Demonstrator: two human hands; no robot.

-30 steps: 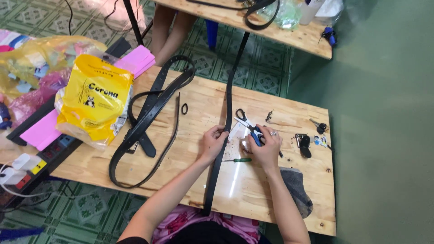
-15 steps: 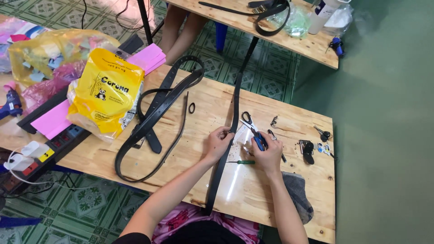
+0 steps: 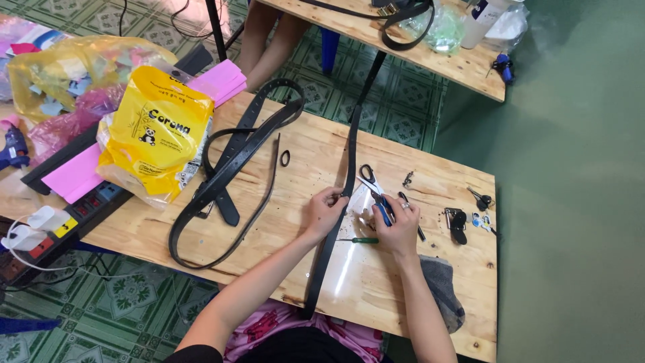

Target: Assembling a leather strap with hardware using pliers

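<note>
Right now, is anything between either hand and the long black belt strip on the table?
Nothing visible. The left hand already pinches the long black belt strip. The right hand, holding a blue-handled tool, sits just beside it on the clear plastic sheet; the scissors lie alongside.

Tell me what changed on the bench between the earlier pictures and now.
Very little. The camera drifted, so everything sits lower and further right in view. The left hand keeps pinching the long belt, and the right hand stays by the scissors, in much the same pose. The coiled belts, yellow bag, green screwdriver and small hardware have not moved on the table.
</note>
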